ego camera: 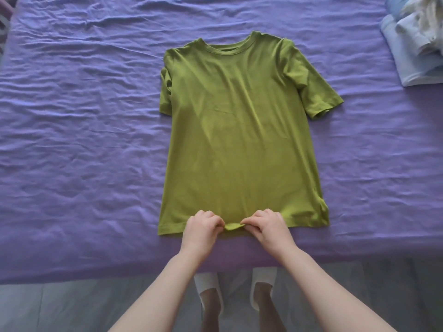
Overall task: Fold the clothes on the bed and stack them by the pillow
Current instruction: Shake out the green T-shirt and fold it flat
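a green t-shirt lies flat on the wrinkled purple sheet, collar away from the person. the left hand and right hand pinch the middle of its near hem, close together. pale clothes sit heaped at the far right. white slippers stand on the grey floor.

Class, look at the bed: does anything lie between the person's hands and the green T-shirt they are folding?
Nothing visible does. The left hand and right hand already pinch the green T-shirt at its bottom hem.
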Motion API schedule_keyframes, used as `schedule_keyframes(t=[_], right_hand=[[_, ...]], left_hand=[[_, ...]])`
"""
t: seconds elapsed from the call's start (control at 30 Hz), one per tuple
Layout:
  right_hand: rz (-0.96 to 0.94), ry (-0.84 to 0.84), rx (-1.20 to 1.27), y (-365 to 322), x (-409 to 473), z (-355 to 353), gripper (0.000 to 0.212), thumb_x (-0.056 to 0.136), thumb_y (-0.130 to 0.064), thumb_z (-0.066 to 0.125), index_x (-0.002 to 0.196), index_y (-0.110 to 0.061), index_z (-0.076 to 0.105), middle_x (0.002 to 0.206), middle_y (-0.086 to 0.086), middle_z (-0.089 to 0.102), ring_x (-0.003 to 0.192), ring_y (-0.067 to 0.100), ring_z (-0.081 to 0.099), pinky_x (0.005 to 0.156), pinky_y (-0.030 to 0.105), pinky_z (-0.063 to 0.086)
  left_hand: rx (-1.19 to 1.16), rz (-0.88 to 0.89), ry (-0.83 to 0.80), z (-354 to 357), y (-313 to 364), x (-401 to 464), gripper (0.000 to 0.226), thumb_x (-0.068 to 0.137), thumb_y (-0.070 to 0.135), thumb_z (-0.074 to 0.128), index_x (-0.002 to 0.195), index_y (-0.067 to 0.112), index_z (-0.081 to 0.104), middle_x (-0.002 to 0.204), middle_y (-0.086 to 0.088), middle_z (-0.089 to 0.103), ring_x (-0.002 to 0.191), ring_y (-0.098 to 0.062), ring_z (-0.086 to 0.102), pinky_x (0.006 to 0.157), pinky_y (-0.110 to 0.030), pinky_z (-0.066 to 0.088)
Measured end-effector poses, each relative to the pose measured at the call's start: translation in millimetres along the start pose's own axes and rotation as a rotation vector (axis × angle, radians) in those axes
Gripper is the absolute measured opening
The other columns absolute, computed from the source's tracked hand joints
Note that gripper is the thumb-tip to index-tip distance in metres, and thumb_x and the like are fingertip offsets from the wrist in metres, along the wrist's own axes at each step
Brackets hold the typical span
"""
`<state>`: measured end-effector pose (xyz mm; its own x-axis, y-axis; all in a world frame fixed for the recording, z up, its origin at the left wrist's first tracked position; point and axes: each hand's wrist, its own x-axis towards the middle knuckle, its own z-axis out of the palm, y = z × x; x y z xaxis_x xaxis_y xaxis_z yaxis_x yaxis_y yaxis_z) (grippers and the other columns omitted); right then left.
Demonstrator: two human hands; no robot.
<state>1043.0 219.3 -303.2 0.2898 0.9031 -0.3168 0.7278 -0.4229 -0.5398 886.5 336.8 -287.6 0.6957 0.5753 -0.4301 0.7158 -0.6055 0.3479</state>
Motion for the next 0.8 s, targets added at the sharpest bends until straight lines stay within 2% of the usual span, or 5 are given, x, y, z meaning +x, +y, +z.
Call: schedule_keyframes(t=[0.13,0.33,0.53,0.67,0.8], right_hand=[[-0.042,-0.143,-0.031,3.6,-8.8,-4.3,0.025,0.094,-0.038,0.05,0.11,-0.031,0.067,0.104,-0.006,0.064,0.099,0.019,0.051,0.085,0.031,0.035],[0.334,0.417,0.002,44.3,-26.0,-40.0,0.027,0.075,-0.012,0.075,0.101,-0.012,0.071,0.113,0.014,0.062,0.109,0.035,0.055,0.092,0.046,0.044],[0.498,0.355,0.172,82.4,-28.2,-62.4,0.049,0.086,-0.011,0.062,0.133,-0.021,0.051,0.116,0.01,0.051,0.101,0.029,0.055,0.088,0.041,0.043],[0.427,0.429,0.196,89.9,-47.7,-77.6,0.042,0.083,0.003,0.058,0.118,-0.02,0.065,0.107,0.008,0.052,0.086,0.029,0.06,0.069,0.04,0.05],[0.46,0.278,0.119,100.4,-51.5,-87.4,0.034,0.084,-0.004,0.061,0.115,-0.016,0.067,0.12,0.012,0.054,0.104,0.031,0.057,0.082,0.043,0.05]], left_hand=[[0.079,0.079,-0.194,-5.8,-7.8,-7.3,0.019,0.092,0.032,0.052,0.104,0.028,0.067,0.109,0.006,0.063,0.105,-0.019,0.052,0.086,-0.032,0.041],[-0.02,0.067,-0.041,-6.5,28.8,11.9,0.022,0.09,0.038,0.056,0.106,0.028,0.067,0.105,0.006,0.062,0.099,-0.019,0.051,0.085,-0.03,0.041],[-0.25,0.097,0.029,8.0,104.5,53.4,0.023,0.092,0.024,0.057,0.112,0.022,0.068,0.117,0.0,0.06,0.109,-0.023,0.048,0.093,-0.031,0.039],[0.022,0.131,-0.062,12.5,136.1,68.1,0.042,0.094,0.022,0.047,0.133,0.035,0.049,0.154,0.0,0.026,0.142,-0.022,0.017,0.113,-0.035,0.023],[0.195,0.13,-0.247,12.3,158.4,75.3,0.052,0.095,0.03,0.049,0.142,0.041,0.03,0.16,-0.003,0.001,0.146,-0.026,-0.003,0.117,-0.046,0.007]])
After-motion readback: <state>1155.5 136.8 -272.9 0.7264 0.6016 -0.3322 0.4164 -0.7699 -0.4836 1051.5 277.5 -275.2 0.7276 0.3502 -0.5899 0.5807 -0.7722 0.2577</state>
